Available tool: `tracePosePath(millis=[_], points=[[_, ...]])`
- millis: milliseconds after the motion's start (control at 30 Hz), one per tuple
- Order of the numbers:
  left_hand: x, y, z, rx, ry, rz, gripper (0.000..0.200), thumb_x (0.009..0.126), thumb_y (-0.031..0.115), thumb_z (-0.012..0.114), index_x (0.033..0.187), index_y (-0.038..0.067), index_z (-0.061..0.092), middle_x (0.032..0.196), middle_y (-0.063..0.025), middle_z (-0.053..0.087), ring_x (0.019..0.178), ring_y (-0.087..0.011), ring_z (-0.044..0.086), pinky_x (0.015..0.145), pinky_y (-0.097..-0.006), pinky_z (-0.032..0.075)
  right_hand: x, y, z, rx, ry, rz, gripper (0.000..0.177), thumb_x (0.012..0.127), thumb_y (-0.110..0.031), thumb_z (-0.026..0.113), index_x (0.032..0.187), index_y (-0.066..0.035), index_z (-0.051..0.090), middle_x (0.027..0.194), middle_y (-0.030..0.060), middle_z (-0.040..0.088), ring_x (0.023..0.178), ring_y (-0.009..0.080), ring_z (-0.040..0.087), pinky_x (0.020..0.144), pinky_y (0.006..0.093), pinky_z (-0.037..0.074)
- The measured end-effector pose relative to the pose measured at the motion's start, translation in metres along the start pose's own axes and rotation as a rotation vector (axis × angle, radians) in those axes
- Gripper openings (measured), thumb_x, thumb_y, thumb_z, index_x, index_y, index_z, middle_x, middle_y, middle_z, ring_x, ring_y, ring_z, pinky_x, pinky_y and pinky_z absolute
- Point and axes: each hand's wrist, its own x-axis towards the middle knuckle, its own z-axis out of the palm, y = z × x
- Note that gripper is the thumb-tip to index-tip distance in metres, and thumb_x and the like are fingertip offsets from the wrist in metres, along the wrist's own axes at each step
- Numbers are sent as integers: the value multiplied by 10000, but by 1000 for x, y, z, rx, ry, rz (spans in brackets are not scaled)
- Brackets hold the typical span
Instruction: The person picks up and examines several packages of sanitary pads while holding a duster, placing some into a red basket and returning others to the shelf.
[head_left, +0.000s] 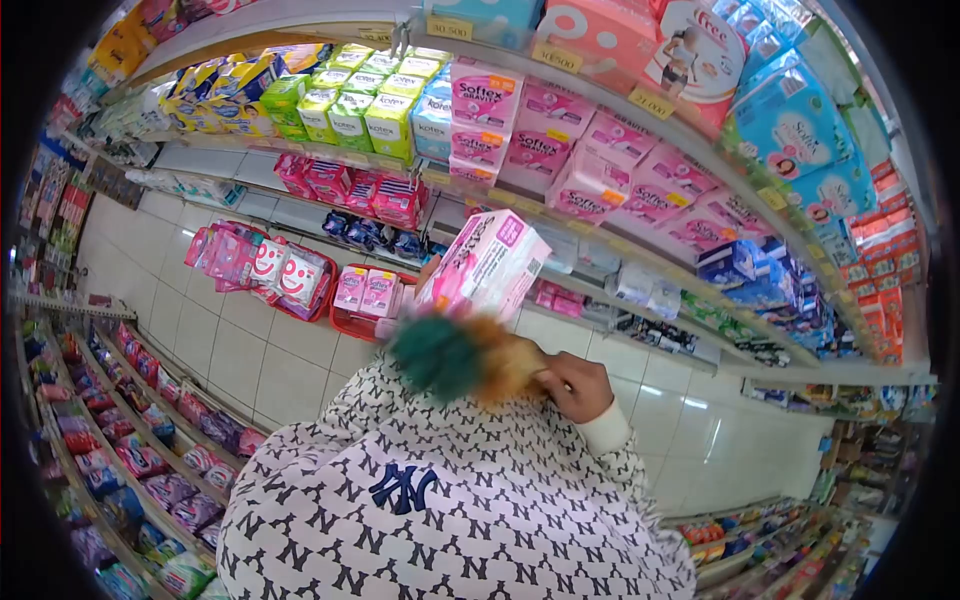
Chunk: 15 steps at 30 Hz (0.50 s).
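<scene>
Pink-white boxy printed pack, prob. light, softish; hold by sides.
L hand, mostly hidden, grips its edge; R hand curled round green-orange fluffy duster.

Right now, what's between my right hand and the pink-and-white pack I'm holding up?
In the head view, a green and orange fluffy bundle, too blurred to identify, lies between your right hand and the pack.

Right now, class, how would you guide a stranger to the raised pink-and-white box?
Find the patterned sweater filling the bottom centre, then the blurred green bundle at its top. Just above is the pink-and-white box. Unlike the shelved pink boxes, it is held out in front, tilted.
</scene>
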Motion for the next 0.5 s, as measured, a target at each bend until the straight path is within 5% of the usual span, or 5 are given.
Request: tracePosePath(millis=[67, 233, 367, 433, 500], points=[[4, 9, -10, -38, 5, -35, 776, 885, 638, 419, 1389, 48, 408, 1361, -161, 490, 1213, -320, 501, 1055, -446, 368, 22, -14, -8, -266, -316, 85, 128, 860, -118, 604, 939, -65, 689, 818, 111, 648, 712, 251, 646, 651, 346, 505], [-6, 35, -21, -120, -12, -64, 734, 899, 595, 442, 1375, 36, 426, 1357, -168, 494, 1202, -317, 511, 1053, -434, 370, 46, 30, -15, -156, 216, 622, 118, 872, -110, 598, 932, -33, 663, 823, 124, 670, 757, 283, 667, 682, 353, 514], [-25, 49, -13, 34, -111, 38, 526, 924, 413, 479, 1269, 19, 524, 1213, -160, 601, 1109, -273, 576, 980, -398, 447, 19, 5, 29, -93, -4, 133, 158, 844, -167, 661, 918, -28, 664, 701, 138, 613, 616, 270, 610, 639, 336, 498], [-26, 55, -12, 1, -269, -18, 523, 932, 402, 472, 1287, 19, 505, 1246, -159, 581, 1120, -257, 572, 981, -387, 448, 25, 14, 45, -162, 33, 117, 172, 887, -177, 624, 926, -14, 662, 658, 78, 592, 541, 213, 539, 563, 312, 462], [-38, 47, 28, 100, 29, 66, 534, 940, 412, 457, 1304, 23, 488, 1279, -158, 555, 1155, -243, 552, 994, -379, 436, 36, 63, 52, -2, 240, 313, 221, 932, -211, 576, 933, -10, 667, 623, 23, 553, 503, 142, 486, 499, 274, 406]])
